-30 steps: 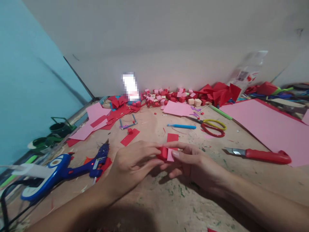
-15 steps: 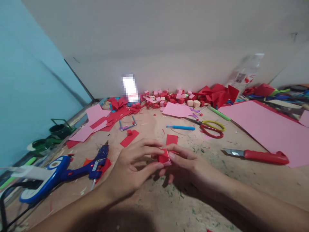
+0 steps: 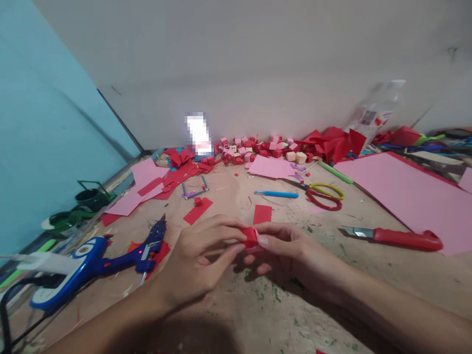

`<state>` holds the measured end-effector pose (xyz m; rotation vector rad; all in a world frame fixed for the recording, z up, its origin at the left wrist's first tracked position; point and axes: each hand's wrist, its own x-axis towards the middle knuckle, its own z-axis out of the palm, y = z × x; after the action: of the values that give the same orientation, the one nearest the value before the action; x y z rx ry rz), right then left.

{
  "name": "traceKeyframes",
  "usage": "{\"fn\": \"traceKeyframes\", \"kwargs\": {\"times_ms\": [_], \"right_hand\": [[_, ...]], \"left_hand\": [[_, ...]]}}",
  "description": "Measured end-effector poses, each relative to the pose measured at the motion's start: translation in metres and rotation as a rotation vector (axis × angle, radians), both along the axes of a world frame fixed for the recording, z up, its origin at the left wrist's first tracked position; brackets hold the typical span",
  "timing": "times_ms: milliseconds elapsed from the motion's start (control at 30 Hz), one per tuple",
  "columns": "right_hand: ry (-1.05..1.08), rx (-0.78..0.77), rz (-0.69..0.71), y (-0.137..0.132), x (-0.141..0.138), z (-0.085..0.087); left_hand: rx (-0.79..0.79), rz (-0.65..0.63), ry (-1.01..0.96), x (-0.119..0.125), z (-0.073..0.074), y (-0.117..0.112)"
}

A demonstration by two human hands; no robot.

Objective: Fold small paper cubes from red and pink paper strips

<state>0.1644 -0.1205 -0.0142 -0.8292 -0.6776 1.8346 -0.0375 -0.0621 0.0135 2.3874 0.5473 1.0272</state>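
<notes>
A small folded paper box [image 3: 250, 238], red with a pinkish edge, is held between my two hands above the table. My left hand [image 3: 206, 250] pinches its left side between thumb and fingers. My right hand [image 3: 285, 243] grips the right side, the thumb lying along the pale edge and the lower fingers curled beneath. Just beyond the hands lies a flat red paper piece [image 3: 262, 214]. Another red strip [image 3: 198, 211] with a tiny red cube on it rests farther left. Fingers partly hide the box's lower side.
A blue glue gun [image 3: 153, 246] with a lit red light lies at left. Scissors [image 3: 324, 195], a blue pen-like tool [image 3: 276, 194] and a red-handled knife [image 3: 391, 237] lie to the right. Several small paper cubes [image 3: 258, 150] pile along the wall, near a plastic bottle [image 3: 379, 113] and pink sheets [image 3: 405, 196].
The paper box has turned slightly in my fingers, showing more of its red face and less of the pink edge. Both hands stay almost in place.
</notes>
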Motion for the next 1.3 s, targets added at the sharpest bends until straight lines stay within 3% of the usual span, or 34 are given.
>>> {"fn": "traceKeyframes", "kwargs": {"times_ms": [200,1100,1300], "right_hand": [[0.05,-0.007,0.036,-0.0014,0.0002,0.0005],[-0.015,-0.063,-0.026,-0.0028,-0.0027,0.0023],[-0.174,0.049,-0.033,-0.0017,-0.0041,0.0027]], "left_hand": [[0.158,-0.061,0.014,-0.0029,-0.0027,0.0027],[0.209,-0.14,-0.005,-0.0005,-0.0059,0.0058],[0.227,-0.149,0.016,0.0006,-0.0071,0.0038]]}}
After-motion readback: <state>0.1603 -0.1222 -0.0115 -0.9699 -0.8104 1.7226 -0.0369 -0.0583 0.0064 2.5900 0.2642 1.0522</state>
